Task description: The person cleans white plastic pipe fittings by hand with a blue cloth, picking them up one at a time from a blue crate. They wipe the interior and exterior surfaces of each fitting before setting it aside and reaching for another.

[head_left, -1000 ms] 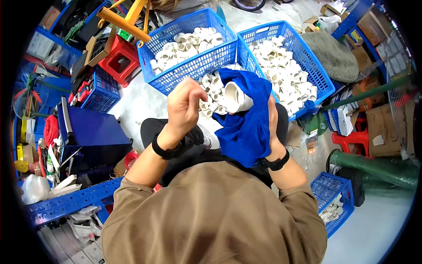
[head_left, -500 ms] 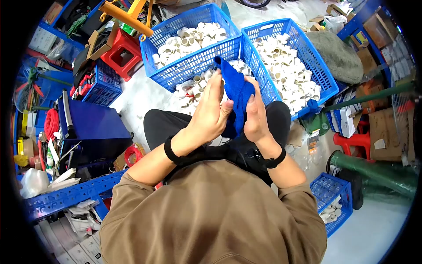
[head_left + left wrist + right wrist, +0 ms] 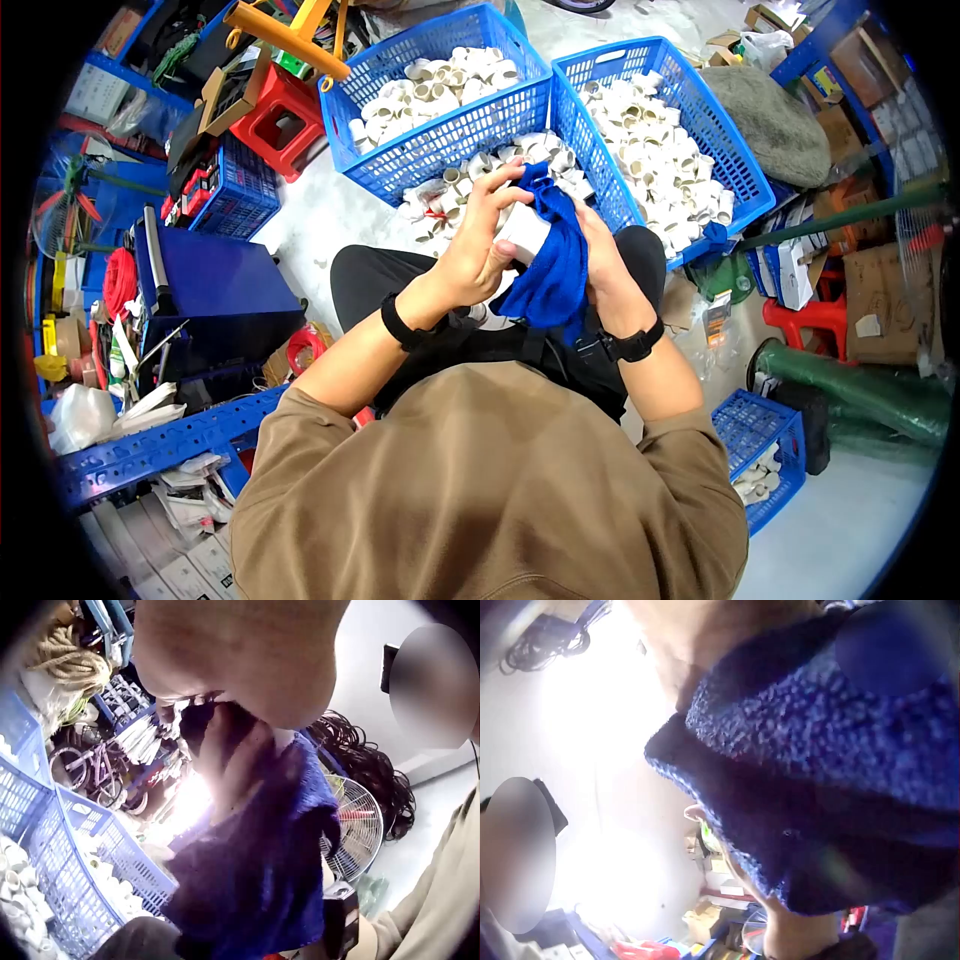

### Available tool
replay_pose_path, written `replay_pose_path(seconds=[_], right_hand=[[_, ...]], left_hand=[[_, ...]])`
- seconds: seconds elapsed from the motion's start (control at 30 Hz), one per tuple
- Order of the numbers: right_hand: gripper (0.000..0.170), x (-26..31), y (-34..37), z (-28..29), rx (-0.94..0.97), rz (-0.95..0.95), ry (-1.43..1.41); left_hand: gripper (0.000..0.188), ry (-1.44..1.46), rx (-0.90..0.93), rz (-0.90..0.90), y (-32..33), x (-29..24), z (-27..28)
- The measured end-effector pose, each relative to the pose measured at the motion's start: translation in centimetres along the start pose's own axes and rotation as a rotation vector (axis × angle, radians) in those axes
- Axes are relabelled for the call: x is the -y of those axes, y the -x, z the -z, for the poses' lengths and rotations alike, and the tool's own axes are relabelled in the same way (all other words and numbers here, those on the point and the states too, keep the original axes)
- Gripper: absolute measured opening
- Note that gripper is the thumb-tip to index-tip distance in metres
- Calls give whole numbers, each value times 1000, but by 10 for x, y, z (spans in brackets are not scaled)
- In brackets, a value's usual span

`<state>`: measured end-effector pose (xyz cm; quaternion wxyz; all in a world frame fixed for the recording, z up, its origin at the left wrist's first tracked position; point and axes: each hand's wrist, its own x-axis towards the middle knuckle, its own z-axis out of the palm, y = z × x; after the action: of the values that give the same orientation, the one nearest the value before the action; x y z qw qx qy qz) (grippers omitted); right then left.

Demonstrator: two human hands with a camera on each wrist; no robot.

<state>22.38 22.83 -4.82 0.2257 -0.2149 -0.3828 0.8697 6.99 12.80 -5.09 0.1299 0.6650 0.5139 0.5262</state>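
Note:
In the head view a white fitting [image 3: 524, 232] is held between both hands, partly wrapped in a blue cloth [image 3: 556, 276]. The left hand [image 3: 478, 240] grips the fitting from its left side, fingers bent over the top and thumb low against it. The right hand [image 3: 606, 262] holds the cloth against the fitting from the right; its fingers are largely hidden behind the cloth. Blue cloth [image 3: 259, 862] hangs below the left hand [image 3: 232, 754] in the left wrist view. Cloth [image 3: 825, 750] fills much of the right wrist view, covering the fitting.
Two blue crates, left [image 3: 440, 130] and right [image 3: 600, 165], hold many white fittings. More loose fittings [image 3: 452, 185] lie in front of them, beyond the knees. A red stool [image 3: 275, 125] and a blue case [image 3: 215, 290] stand left; a smaller blue crate [image 3: 745, 450] sits lower right.
The left hand, earlier raised apart from the cloth, has come over to the fitting. The cloth was folded upright between both palms half a second ago; now it hangs looser and the white fitting shows again.

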Motion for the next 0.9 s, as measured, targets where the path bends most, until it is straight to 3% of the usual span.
replay_pose_path(seconds=[0.03, 0.1, 0.17, 0.27, 0.3, 0.37, 0.43, 0.5, 0.53, 0.57, 0.63, 0.77, 0.9], right_hand=[[32, -4, -2, 2, 4, -3, 2], [32, -10, -5, 3, -107, 219, 130], [31, -11, -4, 5, -121, 245, 104], [36, -2, 3, -5, -300, 716, 780], [38, -2, 5, -12, -307, 683, 749], [41, -8, 5, -9, -270, 921, 1046], [44, -13, 5, -15, -193, 1037, 1143], [49, -13, 3, -24, -151, 1129, 1191], [60, -16, 6, -24, -121, 1023, 1101], [60, -13, 6, -24, -121, 1020, 1103], [63, -4, 4, -25, -12, 889, 918], [62, -6, 7, -30, -91, 689, 817], [61, -12, 3, -33, -193, 672, 722]], left_hand=[[68, -2, -4, 2, 2, 0, 0], [69, -92, -46, 138, 7, -3, 1], [66, -293, -84, 73, 6, -1, 0], [61, 273, -159, 598, 2, -10, -8], [59, 468, -212, 765, 0, -15, -10], [60, 503, -289, 680, 5, -12, -23], [62, 486, -282, 702, -2, -17, -16], [67, 391, -122, 645, -10, -27, -10], [68, 437, -124, 640, -10, -34, -9], [77, 370, -3, 693, -5, -31, -1], [81, 386, 21, 504, -4, -31, 0], [83, 326, 39, 406, 2, -17, 5], [83, 616, 71, 681, 17, 0, 6]])
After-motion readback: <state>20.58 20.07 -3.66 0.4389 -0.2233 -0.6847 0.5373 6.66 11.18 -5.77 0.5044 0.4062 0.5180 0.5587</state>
